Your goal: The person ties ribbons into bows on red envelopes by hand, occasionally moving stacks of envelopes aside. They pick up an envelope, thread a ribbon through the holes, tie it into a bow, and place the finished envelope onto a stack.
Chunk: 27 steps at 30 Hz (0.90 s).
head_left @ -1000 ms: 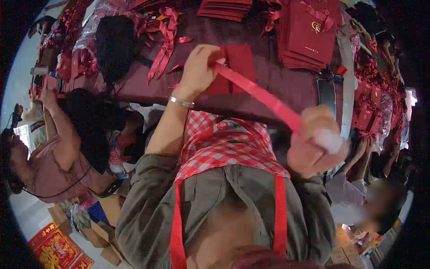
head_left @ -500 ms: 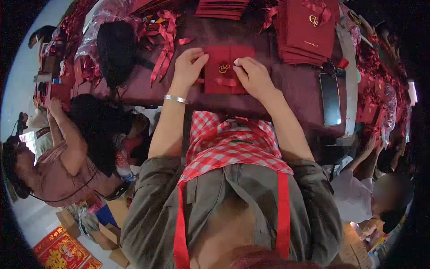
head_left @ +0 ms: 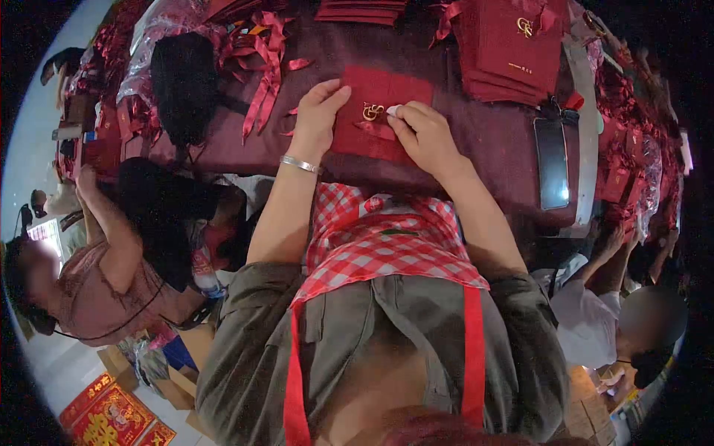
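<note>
A flat dark red gift bag (head_left: 355,137) with a gold monogram and a short ribbon across its front lies on the table before me, slightly turned. My left hand (head_left: 321,111) grips its left edge, thumb and fingers closed near the upper corner. Between the thumb and fingers of my right hand (head_left: 425,130) is a small white piece (head_left: 393,111), pinched just right of the gold letters; its kind cannot be made out. Loose red ribbons (head_left: 266,82) lie to the left of my left hand.
Stacked red bags (head_left: 506,56) stand at the back right, with a phone (head_left: 551,163) nearer the table's right edge. A black bag (head_left: 182,89) sits at the left. More red bags (head_left: 361,10) lie at the far edge. Other people work on both sides.
The gift bag has turned a little clockwise under my hands. The white piece in my right fingers shows more plainly, and my left hand has shifted slightly right.
</note>
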Each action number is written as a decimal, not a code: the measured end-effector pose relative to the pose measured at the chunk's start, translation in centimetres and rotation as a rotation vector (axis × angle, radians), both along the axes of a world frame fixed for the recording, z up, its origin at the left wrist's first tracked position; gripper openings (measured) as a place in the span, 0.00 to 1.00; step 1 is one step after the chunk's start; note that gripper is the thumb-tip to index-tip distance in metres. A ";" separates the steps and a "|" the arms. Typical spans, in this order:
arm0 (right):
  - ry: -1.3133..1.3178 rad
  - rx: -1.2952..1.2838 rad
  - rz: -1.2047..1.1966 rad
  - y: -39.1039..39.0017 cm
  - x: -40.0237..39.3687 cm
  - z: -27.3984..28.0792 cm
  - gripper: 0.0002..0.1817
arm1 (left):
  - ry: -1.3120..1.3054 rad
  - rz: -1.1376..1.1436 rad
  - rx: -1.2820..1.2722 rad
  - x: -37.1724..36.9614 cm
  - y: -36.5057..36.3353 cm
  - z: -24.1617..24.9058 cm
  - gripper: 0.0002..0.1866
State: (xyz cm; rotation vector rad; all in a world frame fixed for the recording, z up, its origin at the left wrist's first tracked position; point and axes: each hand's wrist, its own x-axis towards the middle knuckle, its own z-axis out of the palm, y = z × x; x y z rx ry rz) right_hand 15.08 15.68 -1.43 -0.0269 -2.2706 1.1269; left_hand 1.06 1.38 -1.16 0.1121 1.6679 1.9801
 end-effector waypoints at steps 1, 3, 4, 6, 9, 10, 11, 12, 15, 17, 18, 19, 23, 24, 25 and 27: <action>-0.016 0.016 -0.004 0.0 0.2 0.1 0.06 | -0.069 -0.012 0.036 0.2 -0.1 0.0 0.16; -0.042 0.029 -0.011 -0.1 0.5 0.3 0.06 | -0.005 0.030 -0.015 0.8 -0.1 0.4 0.14; -0.043 0.032 -0.009 0.0 0.5 0.3 0.06 | 0.068 0.073 -0.061 1.2 -0.1 0.6 0.13; -0.047 0.032 -0.007 0.0 0.5 0.2 0.06 | 0.047 0.087 0.012 2.0 0.0 0.5 0.11; -0.019 0.044 -0.006 0.0 0.5 0.1 0.06 | 0.110 0.085 -0.020 2.6 -0.1 0.6 0.12; -0.015 0.041 -0.003 -0.1 0.4 0.1 0.06 | 0.175 0.050 -0.026 2.7 -0.1 0.5 0.12; -0.009 0.040 -0.001 -0.1 0.4 0.1 0.06 | 0.243 0.015 -0.029 2.8 -0.2 0.5 0.12; -0.013 0.043 -0.005 -0.1 0.5 0.3 0.06 | 0.353 -0.019 -0.138 2.6 -0.3 0.4 0.13; -0.078 0.038 -0.015 -0.4 0.3 0.5 0.06 | 0.727 0.027 -0.290 2.3 -0.6 -0.1 0.14; -0.029 0.030 -0.032 -0.3 0.2 -0.3 0.06 | 1.002 0.054 -0.415 3.8 0.0 3.1 0.13; 0.079 0.034 -0.019 -0.1 0.1 -0.6 0.06 | 0.988 0.025 -0.393 3.6 -0.2 2.7 0.12; 0.032 0.050 -0.023 -0.1 0.2 -0.4 0.06 | 0.976 -0.002 -0.377 3.7 0.0 2.9 0.12; 0.035 0.019 -0.017 -0.1 0.4 -0.7 0.07 | 0.654 -0.088 -0.242 4.0 0.2 3.4 0.12; 0.025 0.072 -0.032 0.0 0.6 0.3 0.07 | 0.524 -0.088 -0.197 3.6 0.2 3.3 0.12; -0.006 0.011 -0.022 -0.3 0.8 0.7 0.06 | 0.315 -0.128 -0.023 3.0 -0.1 2.6 0.14; -0.027 0.003 -0.006 0.0 0.7 0.5 0.06 | 0.152 -0.153 0.012 3.2 0.1 3.9 0.14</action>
